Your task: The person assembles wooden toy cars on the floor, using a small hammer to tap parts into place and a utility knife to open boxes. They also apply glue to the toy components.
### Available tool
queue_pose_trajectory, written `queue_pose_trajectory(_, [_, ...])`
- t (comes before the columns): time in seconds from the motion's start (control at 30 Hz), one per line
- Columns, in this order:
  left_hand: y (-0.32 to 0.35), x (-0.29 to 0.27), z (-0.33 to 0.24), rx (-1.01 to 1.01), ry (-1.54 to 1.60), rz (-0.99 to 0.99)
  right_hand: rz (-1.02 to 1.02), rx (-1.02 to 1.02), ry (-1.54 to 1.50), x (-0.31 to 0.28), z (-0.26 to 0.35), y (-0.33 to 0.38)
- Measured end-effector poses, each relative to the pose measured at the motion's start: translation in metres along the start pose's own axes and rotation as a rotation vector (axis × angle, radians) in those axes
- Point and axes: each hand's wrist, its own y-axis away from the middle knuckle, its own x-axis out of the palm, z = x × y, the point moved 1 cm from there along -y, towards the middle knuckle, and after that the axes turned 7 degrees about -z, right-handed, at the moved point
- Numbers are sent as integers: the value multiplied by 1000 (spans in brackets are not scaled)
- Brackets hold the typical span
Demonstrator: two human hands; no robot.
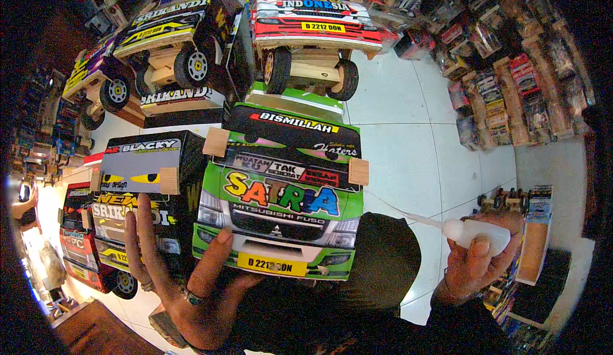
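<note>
My left hand (198,297) is at the lower left of a green toy truck (274,221) with a printed cab front. One finger presses on that front and another digit lies at the bottom edge, while two more stretch up beside a grey and black toy truck (137,163). Small wooden blocks (359,171) stick out at both sides of the green truck's windscreen. In my right hand (472,269) is a white squeeze bottle (488,237), fingers wrapped round it. Its long thin nozzle points left toward the green truck's side; I cannot tell whether the tip touches.
Behind stand a red and white toy truck (316,20) and a black and yellow one (169,29), wheels showing. A red toy truck (80,240) is at far left. Packed goods line the right wall (491,99). White floor tiles (408,144) show between. A person's arm (25,205) appears at the left edge.
</note>
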Motion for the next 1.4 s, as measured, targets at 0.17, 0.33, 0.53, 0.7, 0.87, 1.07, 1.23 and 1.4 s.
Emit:
queue_pose_trajectory(0.17, [1,-2,-1,-9,-10,20,46,25,1,3,5,-6])
queue_pose_trajectory(0.33, [-2,-5,0,5,-24,41,3,-38,45,8,2,-4])
queue_pose_trajectory(0.53, [3,-3,1,20,-20,22,91,-68,121,0,2,-8])
queue_pose_trajectory(0.7, [0,-7,8,81,-84,46,-182,-102,-177,21,-4,-25])
queue_pose_trajectory(0.87, [-3,-12,8,61,-53,68,-193,40,-365,54,-11,-75])
queue_pose_trajectory(1.07, [3,-14,8,-33,91,131,-60,258,-582,124,-16,-139])
queue_pose_trajectory(1.23, [8,-9,11,-147,203,163,45,246,-692,171,-11,-175])
queue_pose_trajectory(1.4, [4,-10,10,-70,115,170,153,215,-585,204,1,-196])
